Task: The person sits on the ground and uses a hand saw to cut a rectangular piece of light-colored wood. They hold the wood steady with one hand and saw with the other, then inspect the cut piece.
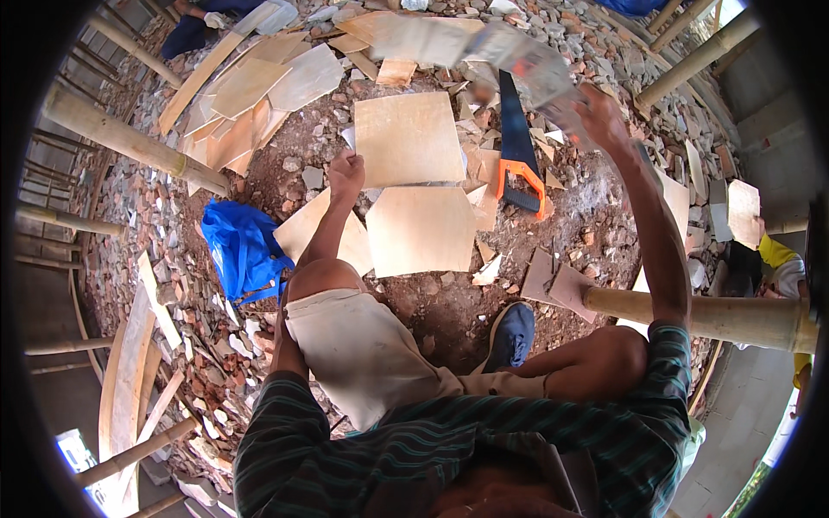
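Observation:
My left hand (346, 175) is closed at the left edge of a pale plywood sheet (408, 138). What its fingers hold, if anything, is hidden; a small white piece (349, 137) shows just above them. Raised at the upper right, my right hand (602, 123) grips a greyish, partly see-through plastic bag (528, 71), smeared by motion. A second plywood sheet (421, 231) with cut corners lies nearer my legs. Between my hands rests a handsaw (518, 142) with a dark blade and an orange and black handle.
A blue bag (242, 249) lies left of my knee. Broken thin boards (250, 86) are heaped at the far left. Bamboo poles (129, 138) stand on both sides, one (708, 318) close to my right arm. Rubble covers the ground. Another person's yellow sleeve (777, 252) shows at right.

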Available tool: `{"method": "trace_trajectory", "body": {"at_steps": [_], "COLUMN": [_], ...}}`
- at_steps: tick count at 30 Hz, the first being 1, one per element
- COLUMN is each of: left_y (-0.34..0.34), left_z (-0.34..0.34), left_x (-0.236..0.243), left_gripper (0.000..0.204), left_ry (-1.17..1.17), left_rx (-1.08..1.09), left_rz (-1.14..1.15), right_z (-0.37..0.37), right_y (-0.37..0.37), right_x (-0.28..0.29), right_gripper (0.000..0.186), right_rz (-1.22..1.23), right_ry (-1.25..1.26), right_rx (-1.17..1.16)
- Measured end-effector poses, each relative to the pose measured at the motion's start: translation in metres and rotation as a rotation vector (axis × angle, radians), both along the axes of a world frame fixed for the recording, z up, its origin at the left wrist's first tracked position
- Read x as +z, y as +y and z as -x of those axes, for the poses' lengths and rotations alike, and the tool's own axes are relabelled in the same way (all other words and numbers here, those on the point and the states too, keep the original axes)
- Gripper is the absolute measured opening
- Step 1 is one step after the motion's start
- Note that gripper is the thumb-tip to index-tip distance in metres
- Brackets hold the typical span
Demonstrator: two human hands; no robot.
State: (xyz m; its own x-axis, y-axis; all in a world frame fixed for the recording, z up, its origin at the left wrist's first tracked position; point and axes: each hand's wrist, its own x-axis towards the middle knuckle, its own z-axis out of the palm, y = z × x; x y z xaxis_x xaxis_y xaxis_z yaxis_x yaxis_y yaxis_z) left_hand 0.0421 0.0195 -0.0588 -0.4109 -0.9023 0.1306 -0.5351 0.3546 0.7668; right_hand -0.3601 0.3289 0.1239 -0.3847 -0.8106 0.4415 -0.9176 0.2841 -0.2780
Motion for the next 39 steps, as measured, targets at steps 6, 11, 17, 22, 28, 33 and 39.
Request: {"method": "trace_trajectory", "body": {"at_steps": [6, 11, 17, 22, 28, 33, 39], "left_y": [0.050, 0.046, -0.030, -0.065, -0.082, -0.084, -0.076], "left_z": [-0.031, -0.024, 0.017, 0.044, 0.054, 0.058, 0.064], "left_x": [0.082, 0.176, 0.206, 0.178, 0.155, 0.146, 0.148], "left_gripper": [0.030, 0.041, 0.066, 0.081, 0.045, 0.034, 0.033], "left_ry": [0.265, 0.200, -0.255, -0.729, -0.700, -0.657, -0.665], "left_rx": [-0.071, -0.296, -0.333, -0.449, -0.429, -0.320, -0.278], "left_rz": [0.476, 0.944, 0.389, 0.145, 0.248, 0.221, 0.254], "right_z": [-0.078, -0.104, -0.097, -0.089, -0.083, -0.085, -0.089], "right_y": [-0.109, -0.164, -0.184, -0.189, -0.196, -0.202, -0.203], "right_x": [0.029, 0.012, -0.023, -0.040, -0.039, -0.036, -0.036], "right_gripper": [0.030, 0.032, 0.035, 0.038, 0.042, 0.037, 0.036], "right_rz": [-0.237, -0.313, -0.236, -0.098, -0.265, -0.285, -0.291], "right_ry": [0.149, 0.105, 0.155, 0.196, 0.122, 0.097, 0.121], "right_rx": [0.279, 0.384, 0.461, 0.499, 0.398, 0.377, 0.346]}}
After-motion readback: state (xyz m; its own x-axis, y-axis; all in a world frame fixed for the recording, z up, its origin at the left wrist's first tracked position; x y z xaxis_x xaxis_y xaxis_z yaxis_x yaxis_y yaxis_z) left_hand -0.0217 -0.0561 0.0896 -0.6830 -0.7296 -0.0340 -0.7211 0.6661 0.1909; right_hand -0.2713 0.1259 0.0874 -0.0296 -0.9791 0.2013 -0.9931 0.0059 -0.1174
